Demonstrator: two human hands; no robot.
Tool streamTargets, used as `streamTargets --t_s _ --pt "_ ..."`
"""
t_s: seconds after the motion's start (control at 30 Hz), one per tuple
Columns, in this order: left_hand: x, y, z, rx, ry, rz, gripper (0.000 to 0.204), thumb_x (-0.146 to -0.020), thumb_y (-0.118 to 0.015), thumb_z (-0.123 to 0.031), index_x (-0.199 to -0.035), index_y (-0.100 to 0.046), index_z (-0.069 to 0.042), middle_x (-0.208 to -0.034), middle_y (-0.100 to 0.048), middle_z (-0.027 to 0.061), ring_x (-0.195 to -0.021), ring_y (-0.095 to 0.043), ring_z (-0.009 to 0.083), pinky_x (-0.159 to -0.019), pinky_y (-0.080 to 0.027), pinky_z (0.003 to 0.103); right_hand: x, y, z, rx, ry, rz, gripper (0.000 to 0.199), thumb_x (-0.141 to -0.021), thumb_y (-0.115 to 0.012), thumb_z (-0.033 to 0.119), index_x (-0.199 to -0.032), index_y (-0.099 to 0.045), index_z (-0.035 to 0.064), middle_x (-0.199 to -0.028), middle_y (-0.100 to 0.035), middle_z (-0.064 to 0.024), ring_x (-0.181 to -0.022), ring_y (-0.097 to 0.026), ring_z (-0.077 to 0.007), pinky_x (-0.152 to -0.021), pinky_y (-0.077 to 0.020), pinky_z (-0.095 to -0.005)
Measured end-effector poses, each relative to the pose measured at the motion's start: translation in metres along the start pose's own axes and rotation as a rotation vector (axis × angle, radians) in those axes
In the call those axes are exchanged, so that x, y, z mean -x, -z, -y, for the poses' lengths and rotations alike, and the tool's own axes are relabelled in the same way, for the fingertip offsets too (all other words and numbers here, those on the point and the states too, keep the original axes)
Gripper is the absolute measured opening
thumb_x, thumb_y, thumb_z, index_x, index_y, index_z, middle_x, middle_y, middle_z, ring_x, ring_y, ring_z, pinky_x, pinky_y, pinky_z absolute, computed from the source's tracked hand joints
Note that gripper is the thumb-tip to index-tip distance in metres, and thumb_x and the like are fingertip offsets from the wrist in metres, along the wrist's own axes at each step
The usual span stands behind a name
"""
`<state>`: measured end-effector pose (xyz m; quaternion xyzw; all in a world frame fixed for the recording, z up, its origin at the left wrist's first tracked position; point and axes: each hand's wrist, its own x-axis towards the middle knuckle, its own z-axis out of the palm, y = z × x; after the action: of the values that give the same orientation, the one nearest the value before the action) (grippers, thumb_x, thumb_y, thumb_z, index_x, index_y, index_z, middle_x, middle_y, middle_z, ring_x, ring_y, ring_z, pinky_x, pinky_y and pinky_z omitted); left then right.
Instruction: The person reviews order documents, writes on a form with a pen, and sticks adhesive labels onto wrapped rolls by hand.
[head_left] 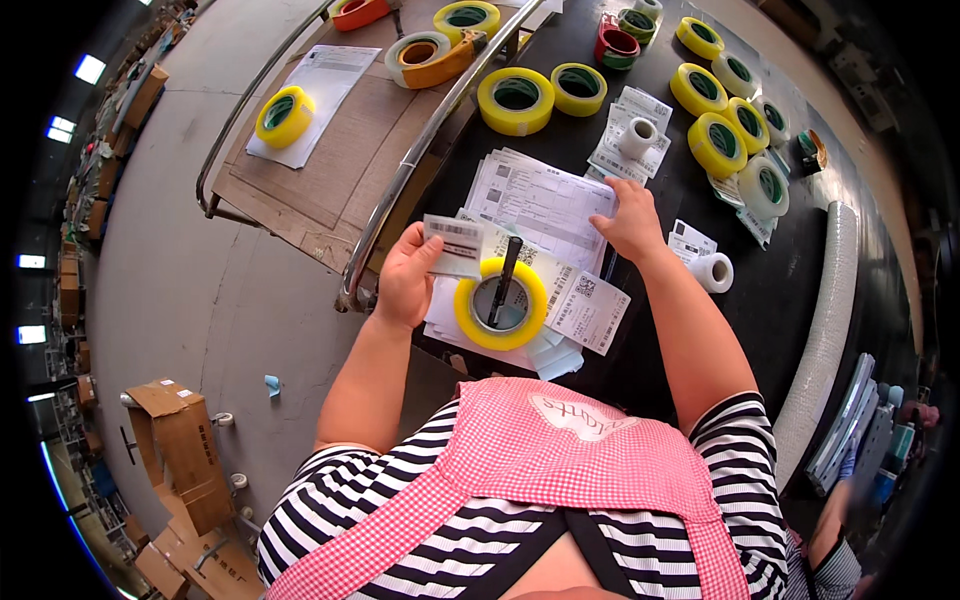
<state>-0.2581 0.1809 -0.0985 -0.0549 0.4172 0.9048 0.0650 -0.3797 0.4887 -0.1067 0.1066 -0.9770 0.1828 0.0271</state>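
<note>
My left hand (405, 275) pinches a small printed label (453, 246) between thumb and fingers, above the left edge of the black table. My right hand (632, 222), thumb and fingers apart, rests at the right edge of a stack of printed sheets (545, 200). Between my hands and nearer to me, a yellow roll of tape (537, 318) lies flat on papers. A black marker (505, 280) stands tilted in its core. More printed labels (588, 312) lie beside the roll.
Several tape rolls (516, 102) stand on the black table (640, 370), with small white label rolls (712, 272). A metal-railed cart (310, 205) at left carries papers, tape and a tape dispenser (440, 65). Bubble wrap (822, 310) lies along the right; cardboard boxes (190, 450) stand lower left.
</note>
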Motion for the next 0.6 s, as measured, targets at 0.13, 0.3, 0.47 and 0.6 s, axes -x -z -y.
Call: streamTargets --t_s 0.13,0.3,0.47,0.6 --pt "-0.045 0.017 -0.009 -0.057 0.087 -0.042 0.029 -0.099 -0.041 -0.015 -0.121 -0.052 0.000 -0.125 -0.058 0.0159 -0.115 -0.056 0.0239 -0.099 -0.041 0.040 -0.023 0.011 0.006 -0.181 -0.233 0.250 0.054 -0.071 -0.079 0.021 -0.117 -0.060 0.0012 -0.120 -0.057 -0.0176 -0.111 -0.056 -0.0279 -0.095 -0.0452 -0.0344" --pt "-0.077 0.021 -0.017 -0.080 0.055 0.092 0.033 -0.096 -0.046 -0.015 -0.125 -0.051 0.001 -0.141 -0.045 0.0184 -0.126 -0.047 0.0254 -0.108 -0.033 0.041 -0.006 0.031 0.026 -0.563 -0.094 0.230 0.023 -0.074 -0.072 0.012 -0.092 -0.063 -0.0006 -0.086 -0.062 -0.0116 -0.079 -0.061 -0.0218 -0.072 -0.0488 -0.0311" --pt "-0.074 0.017 -0.025 -0.544 -0.101 0.383 0.027 -0.075 -0.070 -0.007 -0.102 -0.071 -0.002 -0.155 -0.024 0.0175 -0.142 -0.026 0.0278 -0.115 -0.018 0.041 0.052 0.043 0.039 -0.595 0.444 0.090 0.023 -0.068 -0.068 -0.002 -0.088 -0.061 0.0081 -0.091 -0.067 -0.0065 -0.082 -0.064 -0.0272 -0.070 -0.0523 -0.0343" --pt "-0.061 0.011 -0.026 -0.759 -0.191 0.414 0.024 -0.071 -0.072 -0.001 -0.094 -0.072 -0.003 -0.139 -0.046 0.0146 -0.133 -0.038 0.0284 -0.111 -0.027 0.042 0.063 0.046 0.039 -0.496 0.536 0.006 0.024 -0.066 -0.068 -0.002 -0.086 -0.060 0.0075 -0.092 -0.066 -0.0055 -0.082 -0.064 -0.0258 -0.069 -0.0526 -0.0341"
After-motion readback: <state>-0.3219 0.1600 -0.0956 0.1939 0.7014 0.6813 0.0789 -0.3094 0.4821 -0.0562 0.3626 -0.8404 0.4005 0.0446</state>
